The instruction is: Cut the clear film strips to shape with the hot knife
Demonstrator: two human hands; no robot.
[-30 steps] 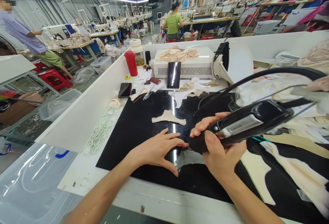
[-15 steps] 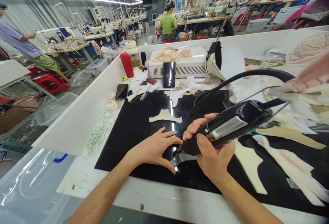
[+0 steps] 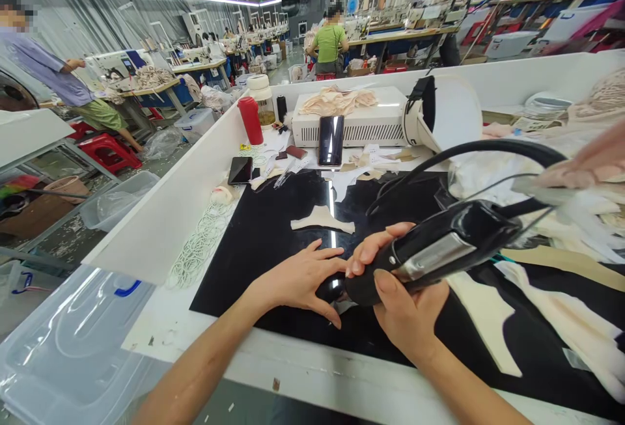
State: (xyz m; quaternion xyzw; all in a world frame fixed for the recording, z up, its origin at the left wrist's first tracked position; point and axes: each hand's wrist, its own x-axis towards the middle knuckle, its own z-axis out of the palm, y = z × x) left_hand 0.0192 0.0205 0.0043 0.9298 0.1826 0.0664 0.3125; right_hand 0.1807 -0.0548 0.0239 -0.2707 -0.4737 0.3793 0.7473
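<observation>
My right hand (image 3: 410, 311) is wrapped round a black corded hand tool (image 3: 434, 256) with a silver plate on its side; its exact kind is unclear. The tool slants from upper right down to the black board (image 3: 273, 217), where its rounded dark end meets my left hand. Fingers spread, my left hand (image 3: 303, 278) lies low over the board, close against that end. Anything under the palm is hidden. Beyond my hands lies a small cream fabric piece (image 3: 322, 219). A larger cream piece (image 3: 488, 321) lies to the right of my right wrist.
Another person's blurred hand (image 3: 581, 164) reaches in at right beside the tool's cord (image 3: 488, 145). Behind stand a white vented box (image 3: 381, 131), a phone (image 3: 331, 142) and a red cup (image 3: 250, 119). Pale elastic loops (image 3: 200, 246) lie left, fabric (image 3: 561, 321) right.
The whole view has shifted, so the bench appears slightly farther right. The tool's dark rounded end now shows between my hands. Both hands keep nearly the same pose.
</observation>
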